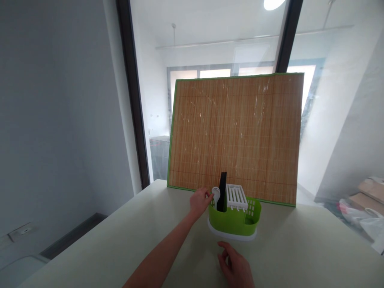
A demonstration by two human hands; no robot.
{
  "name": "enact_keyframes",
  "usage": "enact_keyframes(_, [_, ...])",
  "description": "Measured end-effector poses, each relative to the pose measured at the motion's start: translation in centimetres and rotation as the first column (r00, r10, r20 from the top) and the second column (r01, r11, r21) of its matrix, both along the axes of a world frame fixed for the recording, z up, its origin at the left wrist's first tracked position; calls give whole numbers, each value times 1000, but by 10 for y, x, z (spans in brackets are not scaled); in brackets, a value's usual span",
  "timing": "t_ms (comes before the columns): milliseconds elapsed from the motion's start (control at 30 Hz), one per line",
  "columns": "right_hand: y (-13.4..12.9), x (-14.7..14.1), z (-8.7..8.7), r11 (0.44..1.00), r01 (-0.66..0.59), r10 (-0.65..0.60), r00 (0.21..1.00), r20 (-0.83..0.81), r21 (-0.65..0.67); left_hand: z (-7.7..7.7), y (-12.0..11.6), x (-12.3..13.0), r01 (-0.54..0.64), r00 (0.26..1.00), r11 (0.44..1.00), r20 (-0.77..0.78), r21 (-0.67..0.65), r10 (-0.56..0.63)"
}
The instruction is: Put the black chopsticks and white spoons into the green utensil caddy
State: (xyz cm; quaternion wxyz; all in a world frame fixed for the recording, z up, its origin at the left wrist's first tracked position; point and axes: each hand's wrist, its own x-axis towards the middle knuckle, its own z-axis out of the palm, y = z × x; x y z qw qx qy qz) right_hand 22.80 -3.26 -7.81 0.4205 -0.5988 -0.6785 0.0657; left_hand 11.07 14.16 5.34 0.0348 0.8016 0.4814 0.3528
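A green utensil caddy [231, 221] with a white base stands on the pale table [144, 236]. White spoons [216, 193] rise from its left compartment, beside a black upright item [222, 192]. My left hand [200, 201] reaches to the caddy's left end, its thumb and index finger pinched at the edge of the spoons. A white slatted rack [237, 196] with small hooks sits on the caddy's middle. Nearer to me, in front of the caddy, my right hand [236, 266] rests with fingers curled apart and holds nothing.
Behind the caddy a bamboo mat [237, 136] with green edging leans upright against a glass partition with dark frames [132, 92]. Cardboard and plastic bags [364, 218] lie beyond the table's right edge. A wall socket [25, 231] shows at the lower left.
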Motion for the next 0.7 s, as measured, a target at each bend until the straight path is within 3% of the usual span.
enact_keyframes(100, [-1,4,3,994,80,-77,996,-35,76,-16,-13,-14,-45,993,999,107,-28,48])
enact_keyframes(167, [-1,10,6,969,209,-198,976,-92,130,-36,-26,-25,-55,978,995,196,-81,70])
enact_keyframes(267, [2,22,18,876,438,-411,897,-161,201,-75,-50,-39,0,970,987,239,-163,39])
enact_keyframes(400, [16,28,43,769,550,-547,830,-109,325,-112,-73,-47,95,979,946,199,-309,-33])
enact_keyframes(567, [38,17,70,646,651,-676,731,-99,399,-119,-77,-43,165,979,913,172,-373,-106])
enact_keyframes(700, [50,14,71,566,742,-755,641,-135,358,-120,-74,-41,196,977,894,160,-402,-143])
